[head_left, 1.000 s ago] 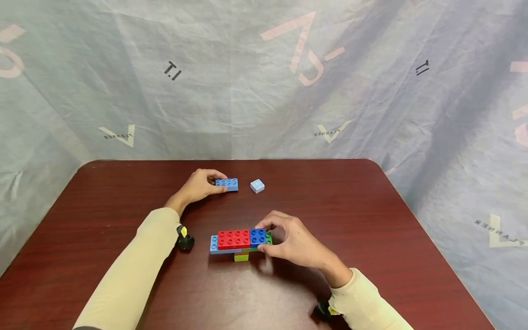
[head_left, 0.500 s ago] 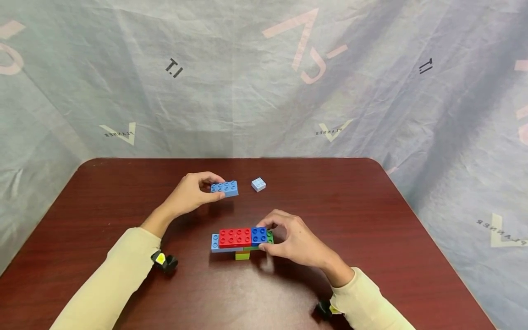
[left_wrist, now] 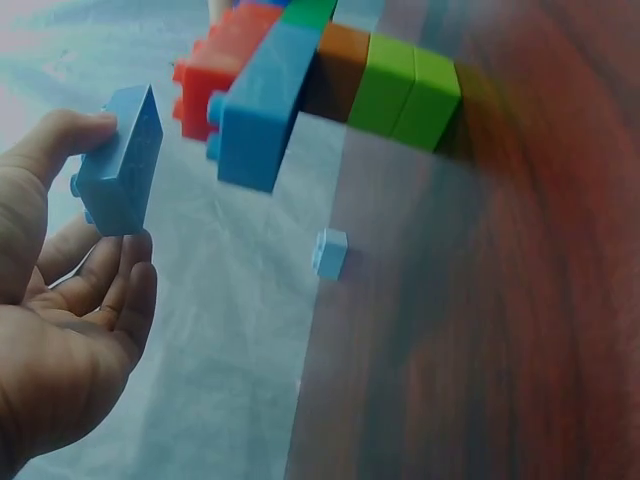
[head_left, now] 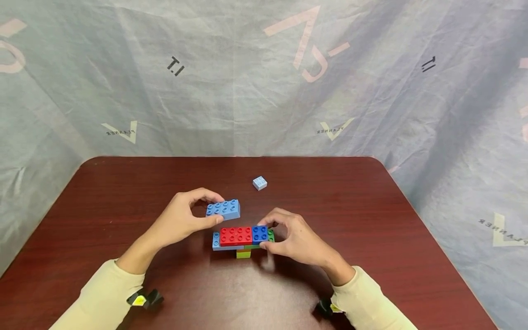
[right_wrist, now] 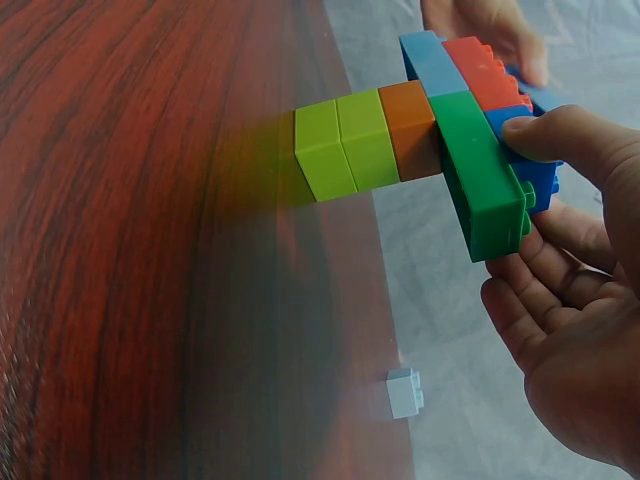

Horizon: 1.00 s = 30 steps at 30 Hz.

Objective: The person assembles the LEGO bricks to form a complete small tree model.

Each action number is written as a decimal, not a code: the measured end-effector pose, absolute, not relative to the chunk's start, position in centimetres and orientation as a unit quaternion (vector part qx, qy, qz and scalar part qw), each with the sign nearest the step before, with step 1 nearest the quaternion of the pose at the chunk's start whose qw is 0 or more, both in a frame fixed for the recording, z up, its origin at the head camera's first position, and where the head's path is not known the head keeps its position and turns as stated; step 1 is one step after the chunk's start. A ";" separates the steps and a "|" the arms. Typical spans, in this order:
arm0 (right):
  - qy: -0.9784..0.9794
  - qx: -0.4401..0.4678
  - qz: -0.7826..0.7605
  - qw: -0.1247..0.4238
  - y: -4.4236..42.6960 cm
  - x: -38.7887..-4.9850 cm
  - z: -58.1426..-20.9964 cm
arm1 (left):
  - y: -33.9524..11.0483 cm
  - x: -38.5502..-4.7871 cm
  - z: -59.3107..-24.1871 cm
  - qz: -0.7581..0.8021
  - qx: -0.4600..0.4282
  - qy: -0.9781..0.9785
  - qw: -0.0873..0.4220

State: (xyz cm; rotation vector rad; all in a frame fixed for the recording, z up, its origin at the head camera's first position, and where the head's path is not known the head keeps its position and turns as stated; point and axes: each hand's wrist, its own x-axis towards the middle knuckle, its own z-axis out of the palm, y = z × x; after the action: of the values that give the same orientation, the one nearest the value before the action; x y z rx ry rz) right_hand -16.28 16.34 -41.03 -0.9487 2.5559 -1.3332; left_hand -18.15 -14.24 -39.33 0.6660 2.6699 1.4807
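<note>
Seen from the head view, with 12 o'clock pointing away from the person, the brick stack (head_left: 241,238) stands upright on the desk (head_left: 350,197). The left hand (head_left: 185,217), at its 10 o'clock, pinches an eight-stud blue brick (head_left: 223,210) between thumb and fingers, parted only by the brick's width. That brick is in the air at the stack's 11 o'clock, slightly askew to the red brick (head_left: 236,236). The right hand (head_left: 294,236), at 3 o'clock, has thumb and fingers spread across the dark blue brick (head_left: 260,233), gripping its near and far sides. The likeliest trouble is tipping: the top spreads wide over a narrow lime column (head_left: 243,255), so a push down on the 9 o'clock overhang could topple it or pry its seams apart. A sideways tug by the right hand might pop the dark blue brick off the green brick (right_wrist: 485,175). If the held brick came down crooked, its sockets would miss the studs. The small pale brick (head_left: 260,183) lies well apart, near 12 o'clock.
</note>
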 end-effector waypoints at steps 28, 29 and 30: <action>0.839 -0.328 -0.434 0.026 16.3 -16.2 -41.3 | -10.3 -15.1 -40.1 0.469 0.265 0.842 -0.020; 0.840 -0.327 -0.433 0.026 16.3 -16.2 -41.3 | -10.2 -15.1 -40.2 0.470 0.264 0.842 -0.021; 0.840 -0.326 -0.433 0.027 16.4 -16.3 -41.3 | -10.2 -15.1 -40.2 0.470 0.263 0.842 -0.021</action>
State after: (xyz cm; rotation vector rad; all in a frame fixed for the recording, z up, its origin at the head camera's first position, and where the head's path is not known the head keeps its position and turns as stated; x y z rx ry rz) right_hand -16.26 16.36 -41.30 -1.0056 2.5952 -1.3379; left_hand -15.08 -10.19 -40.22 0.8373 2.6817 1.4976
